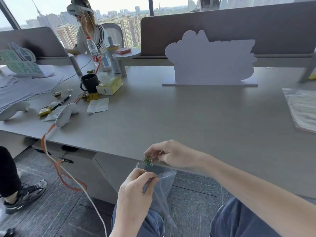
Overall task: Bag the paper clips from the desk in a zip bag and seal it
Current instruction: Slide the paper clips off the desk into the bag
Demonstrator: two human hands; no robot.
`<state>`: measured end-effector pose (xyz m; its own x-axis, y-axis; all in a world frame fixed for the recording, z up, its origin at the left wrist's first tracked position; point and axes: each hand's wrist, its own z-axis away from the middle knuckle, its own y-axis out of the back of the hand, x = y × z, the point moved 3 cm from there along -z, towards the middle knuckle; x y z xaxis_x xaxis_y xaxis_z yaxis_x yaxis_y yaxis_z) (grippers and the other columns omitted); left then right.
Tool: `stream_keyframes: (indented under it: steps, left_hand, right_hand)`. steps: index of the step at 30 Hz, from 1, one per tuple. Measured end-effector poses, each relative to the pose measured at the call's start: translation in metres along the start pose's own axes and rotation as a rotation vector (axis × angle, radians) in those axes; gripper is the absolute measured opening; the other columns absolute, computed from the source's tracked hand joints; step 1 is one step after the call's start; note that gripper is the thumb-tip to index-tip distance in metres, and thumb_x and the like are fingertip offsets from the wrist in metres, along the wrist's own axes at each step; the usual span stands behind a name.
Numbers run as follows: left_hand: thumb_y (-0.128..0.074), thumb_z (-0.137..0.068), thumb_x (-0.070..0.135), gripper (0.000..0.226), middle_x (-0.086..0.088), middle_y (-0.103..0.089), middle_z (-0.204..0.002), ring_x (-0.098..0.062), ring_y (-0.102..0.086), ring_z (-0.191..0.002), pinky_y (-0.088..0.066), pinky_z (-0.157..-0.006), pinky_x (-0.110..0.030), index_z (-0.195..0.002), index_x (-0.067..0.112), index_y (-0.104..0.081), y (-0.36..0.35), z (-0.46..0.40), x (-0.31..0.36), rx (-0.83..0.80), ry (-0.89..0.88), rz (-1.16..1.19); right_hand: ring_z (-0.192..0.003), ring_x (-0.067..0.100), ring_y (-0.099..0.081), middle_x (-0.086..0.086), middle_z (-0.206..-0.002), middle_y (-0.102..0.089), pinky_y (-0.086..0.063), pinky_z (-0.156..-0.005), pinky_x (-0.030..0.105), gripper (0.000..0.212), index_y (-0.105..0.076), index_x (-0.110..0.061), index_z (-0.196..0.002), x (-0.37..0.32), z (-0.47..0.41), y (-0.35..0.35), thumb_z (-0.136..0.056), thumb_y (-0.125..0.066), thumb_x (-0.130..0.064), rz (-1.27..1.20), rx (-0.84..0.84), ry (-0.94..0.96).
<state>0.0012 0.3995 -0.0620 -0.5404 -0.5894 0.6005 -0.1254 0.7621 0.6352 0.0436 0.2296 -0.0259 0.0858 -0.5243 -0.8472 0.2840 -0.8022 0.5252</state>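
At the left of the frame, clutter on the grey desk (205, 120): black mug (89, 82), tissue pack (110, 86), pen (61, 102). Lower centre, the left hand (136, 187) pinches the rim of the clear zip bag (164, 183) between thumb and fingers, holding it open just below the desk edge. Just right and above, the right hand (171, 155) grips a small bunch of paper clips (148, 161) in its fingertips, right over the bag mouth; other fingers curled.
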Motion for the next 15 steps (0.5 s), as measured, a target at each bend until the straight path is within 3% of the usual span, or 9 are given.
stream_keyframes:
  steps: [5,8,10,12,15]
  left_hand:
    - [-0.070,-0.077,0.028,0.005,0.018,-0.063,-0.076,-0.001,-0.057,-0.061,-0.048,-0.054,-0.025,-0.077,0.029,-0.075,0.003,0.002,0.001,0.005,0.012,-0.007]
    - [-0.072,-0.076,0.026,0.006,0.019,-0.062,-0.076,-0.002,-0.058,-0.061,-0.050,-0.053,-0.029,-0.079,0.032,-0.072,0.008,0.004,0.001,0.003,0.026,0.001]
    - [-0.073,-0.075,0.027,0.010,0.020,-0.061,-0.075,-0.002,-0.057,-0.059,-0.050,-0.052,-0.029,-0.083,0.032,-0.070,0.014,0.006,0.003,0.008,0.023,0.000]
    - [-0.075,-0.075,0.027,0.010,0.019,-0.060,-0.074,-0.002,-0.056,-0.057,-0.050,-0.052,-0.029,-0.082,0.032,-0.070,0.022,0.008,0.005,0.019,0.012,-0.006]
    - [-0.080,-0.075,0.023,0.013,0.015,-0.062,-0.072,-0.004,-0.055,-0.054,-0.049,-0.052,-0.026,-0.078,0.031,-0.071,0.037,0.011,0.013,0.028,-0.004,-0.045]
  right_hand:
    - [-0.094,0.013,-0.065,0.009,-0.102,-0.073,-0.053,-0.086,0.022,0.049,-0.071,0.000,-0.107,-0.001,0.011,-0.001,-0.081,-0.035,0.021,-0.228,-0.133,0.000]
    - [-0.097,0.016,-0.067,0.007,-0.105,-0.074,-0.055,-0.092,0.032,0.033,-0.071,-0.003,-0.109,-0.001,0.012,0.008,-0.090,-0.047,0.010,-0.147,-0.093,0.023]
    - [-0.093,0.003,-0.067,-0.005,-0.103,-0.075,-0.052,-0.084,0.019,0.021,-0.071,-0.014,-0.111,-0.008,0.021,0.007,-0.092,-0.062,-0.012,0.004,-0.147,0.054]
    - [-0.085,-0.007,-0.061,-0.018,-0.090,-0.070,-0.042,-0.074,0.005,0.023,-0.072,-0.020,-0.110,-0.018,0.030,-0.002,-0.088,-0.068,-0.024,0.183,-0.223,0.070]
    - [-0.093,0.013,-0.063,-0.009,-0.081,-0.072,-0.031,-0.075,-0.001,0.014,-0.076,-0.017,-0.098,-0.029,0.037,-0.017,-0.087,-0.066,-0.017,0.449,-0.187,0.222]
